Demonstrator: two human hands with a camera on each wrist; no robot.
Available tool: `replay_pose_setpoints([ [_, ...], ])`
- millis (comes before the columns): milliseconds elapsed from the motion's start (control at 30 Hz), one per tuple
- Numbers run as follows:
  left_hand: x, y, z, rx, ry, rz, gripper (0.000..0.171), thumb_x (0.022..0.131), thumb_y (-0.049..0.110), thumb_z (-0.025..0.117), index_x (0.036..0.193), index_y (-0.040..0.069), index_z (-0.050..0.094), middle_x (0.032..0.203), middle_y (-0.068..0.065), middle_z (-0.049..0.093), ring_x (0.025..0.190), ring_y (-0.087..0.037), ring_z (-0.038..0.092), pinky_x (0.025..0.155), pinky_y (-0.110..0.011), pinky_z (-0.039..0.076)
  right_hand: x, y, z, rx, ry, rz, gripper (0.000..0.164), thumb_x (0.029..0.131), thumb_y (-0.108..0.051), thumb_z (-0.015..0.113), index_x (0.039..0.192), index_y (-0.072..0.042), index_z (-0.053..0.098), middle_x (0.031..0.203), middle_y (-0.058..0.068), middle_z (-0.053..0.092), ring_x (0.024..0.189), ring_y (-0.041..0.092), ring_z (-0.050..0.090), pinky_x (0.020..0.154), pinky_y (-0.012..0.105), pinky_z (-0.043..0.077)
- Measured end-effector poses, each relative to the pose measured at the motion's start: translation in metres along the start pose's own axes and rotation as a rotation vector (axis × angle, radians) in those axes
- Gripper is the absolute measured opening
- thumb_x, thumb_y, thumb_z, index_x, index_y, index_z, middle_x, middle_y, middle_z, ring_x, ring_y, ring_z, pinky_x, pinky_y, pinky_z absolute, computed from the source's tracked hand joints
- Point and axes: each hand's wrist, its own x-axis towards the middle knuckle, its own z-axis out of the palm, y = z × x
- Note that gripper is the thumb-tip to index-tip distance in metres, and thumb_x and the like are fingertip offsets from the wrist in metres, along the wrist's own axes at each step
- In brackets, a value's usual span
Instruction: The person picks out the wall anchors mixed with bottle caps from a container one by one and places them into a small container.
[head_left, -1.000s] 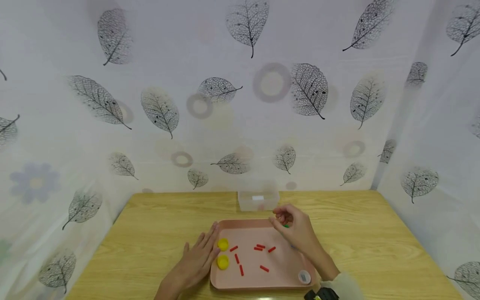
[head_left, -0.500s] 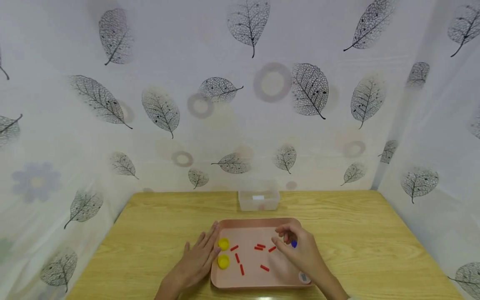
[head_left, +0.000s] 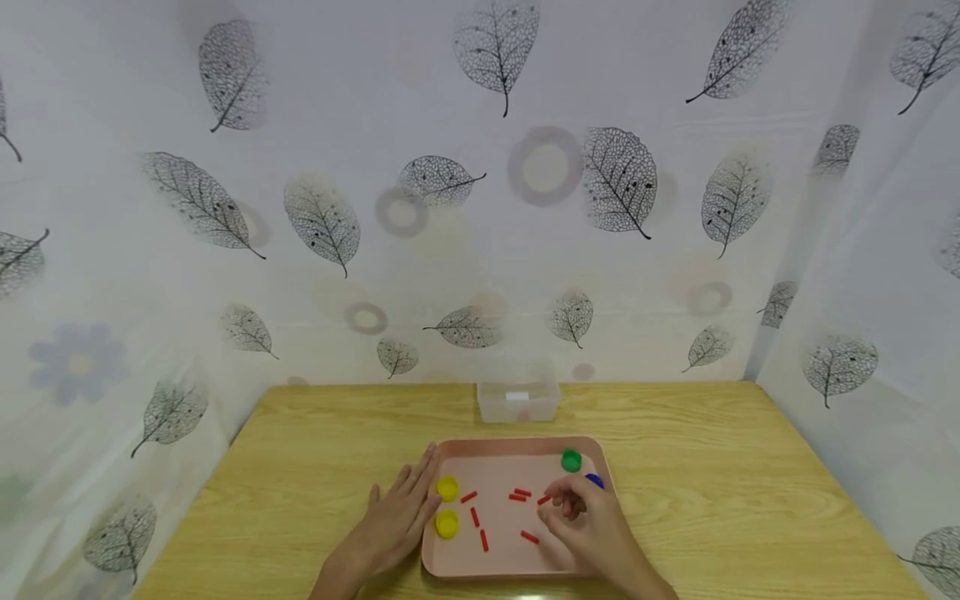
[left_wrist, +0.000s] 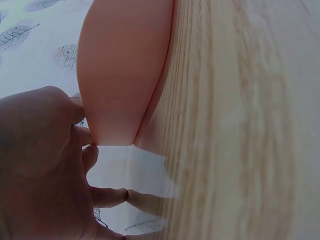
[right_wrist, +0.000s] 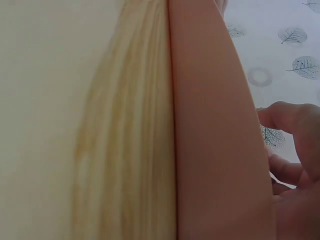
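My left hand (head_left: 393,518) rests with extended fingers along the left rim of a pink tray (head_left: 480,567). Beside it, inside the tray, sit two round yellow caps (head_left: 447,524). Over the tray's right half is my right hand (head_left: 588,525), fingers bent, thumb and index finger apart. Its index fingertip is right at a short red stick (head_left: 543,500). Several more red sticks lie scattered on the tray, one (head_left: 529,537) nearer the front. A green cap (head_left: 572,460) stands in the far right corner; a blue cap (head_left: 595,481) is partly hidden behind the right hand.
A clear plastic box (head_left: 517,404) with a white label stands behind the tray, near the back edge of the wooden table (head_left: 697,467). Leaf-patterned cloth (head_left: 480,250) encloses the back and both sides.
My right hand has moved from the far right corner toward the front and down to a red stick, uncovering the green cap. The left hand stays at the rim.
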Motion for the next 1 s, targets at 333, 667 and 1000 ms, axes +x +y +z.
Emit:
replay_pose_setpoints([
  [333, 0.0008, -0.0013, 0.0003, 0.004, -0.006, -0.012, 0.065, 0.112, 0.048, 0.03, 0.167, 0.02, 0.01, 0.172, 0.004, 0.008, 0.151, -0.044, 0.026, 0.103, -0.086, 0.011, -0.0041, 0.0072, 0.0075, -0.073, -0.047, -0.042, 0.021, 0.081, -0.008, 0.087, 0.09, -0.014, 0.069, 0.081, -0.013, 0.06, 0.069, 0.003, 0.056, 0.059, 0.022, 0.052],
  [667, 0.0014, -0.0022, 0.0002, -0.004, -0.012, -0.016, 0.065, 0.112, 0.048, 0.03, 0.167, 0.02, 0.01, 0.172, 0.005, 0.007, 0.151, -0.043, 0.025, 0.103, -0.086, 0.01, -0.0014, 0.008, 0.0068, -0.066, -0.267, 0.123, 0.017, 0.084, -0.012, 0.084, 0.091, -0.012, 0.068, 0.083, -0.006, 0.058, 0.073, 0.003, 0.052, 0.061, 0.022, 0.049],
  [1000, 0.0001, -0.0018, -0.0006, -0.006, -0.008, -0.001, 0.064, 0.112, 0.046, 0.03, 0.167, 0.019, 0.01, 0.172, 0.004, 0.008, 0.151, -0.044, 0.026, 0.103, -0.086, 0.011, 0.0015, 0.0045, 0.0076, -0.083, -0.402, 0.265, 0.018, 0.085, -0.02, 0.084, 0.091, -0.014, 0.068, 0.083, -0.005, 0.056, 0.072, 0.005, 0.051, 0.061, 0.022, 0.047],
])
